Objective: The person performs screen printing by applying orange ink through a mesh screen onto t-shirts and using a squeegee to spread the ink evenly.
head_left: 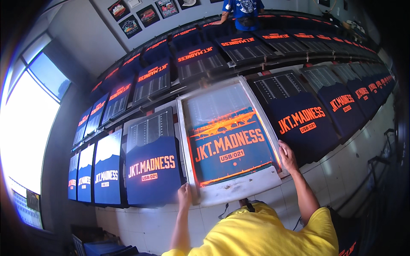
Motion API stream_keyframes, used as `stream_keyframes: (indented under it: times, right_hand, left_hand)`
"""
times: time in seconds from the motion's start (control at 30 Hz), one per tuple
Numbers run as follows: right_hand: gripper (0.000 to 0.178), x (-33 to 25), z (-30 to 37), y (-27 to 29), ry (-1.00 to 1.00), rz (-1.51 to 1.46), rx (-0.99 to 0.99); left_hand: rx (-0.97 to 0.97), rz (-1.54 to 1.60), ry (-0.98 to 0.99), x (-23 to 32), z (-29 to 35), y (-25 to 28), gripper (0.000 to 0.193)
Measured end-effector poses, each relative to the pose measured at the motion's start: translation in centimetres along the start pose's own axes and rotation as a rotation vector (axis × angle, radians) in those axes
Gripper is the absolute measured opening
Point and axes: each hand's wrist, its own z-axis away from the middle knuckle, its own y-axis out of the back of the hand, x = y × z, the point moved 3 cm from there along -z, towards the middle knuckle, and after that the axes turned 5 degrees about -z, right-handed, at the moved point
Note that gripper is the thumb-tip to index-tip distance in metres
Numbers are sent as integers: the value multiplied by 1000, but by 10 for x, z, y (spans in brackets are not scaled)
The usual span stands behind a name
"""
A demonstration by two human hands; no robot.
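A screen-printing frame (273,141) with a pale, ink-stained border lies in front of me, slightly turned, over a printing board. Its mesh (222,166) shows block lettering, with a thick band of orange ink (232,123) across the middle and orange traces along the near edge. My left hand (184,196) is closed on the frame's near left corner. Higher up, my right hand (288,157) grips the right side, fingers at the outer edge. Whether the frame touches the fabric beneath cannot be seen.
Navy shirts with orange lettering (151,166) lie on boards to the left, and more (303,121) run off to the right. A facing row (200,59) stands beyond a rail. Behind it is a person in a blue shirt (245,13). A bright window (34,115) is at left.
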Motion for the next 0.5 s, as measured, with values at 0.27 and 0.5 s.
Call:
stream_keyframes:
  times: [0.27, 0.5]
  right_hand:
    - [43, 10, 1, 0, 112, 43, 10]
    - [41, 5, 2, -2, 82, 21, -9]
  left_hand:
    - [-11, 172, 197, 5, -10, 5, 33]
    - [13, 250, 260, -4, -12, 5, 36]
